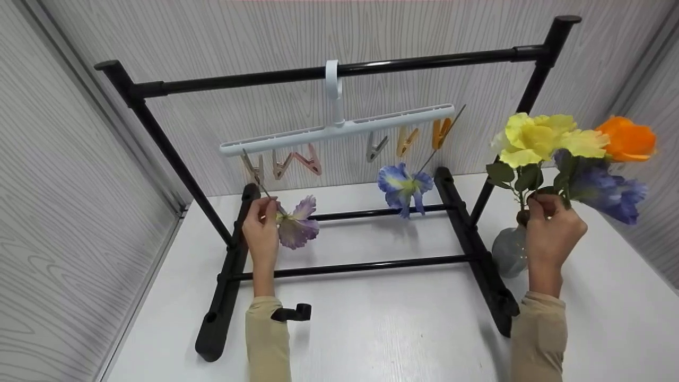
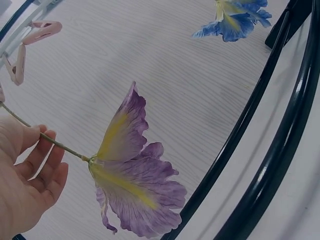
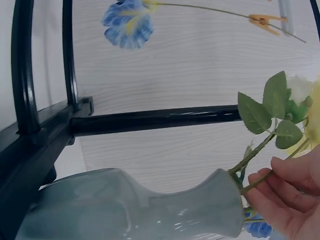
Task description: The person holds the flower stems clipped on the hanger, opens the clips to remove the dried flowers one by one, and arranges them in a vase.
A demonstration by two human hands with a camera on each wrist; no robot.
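We find no writing or labels anywhere. Our left hand [image 1: 261, 229] pinches the stem of the purple flower [image 1: 297, 223], whose stem end sits in a clip under the white hanger [image 1: 339, 129]. Our right hand [image 1: 551, 233] has its fingers [image 3: 295, 172] curled round stems at the mouth of the grey vase [image 1: 508, 250] — half hidden behind the black rack [image 1: 480, 249]. A blue flower [image 1: 403, 187] hangs from an orange clip [image 1: 440, 131] above the table [image 1: 398, 329].
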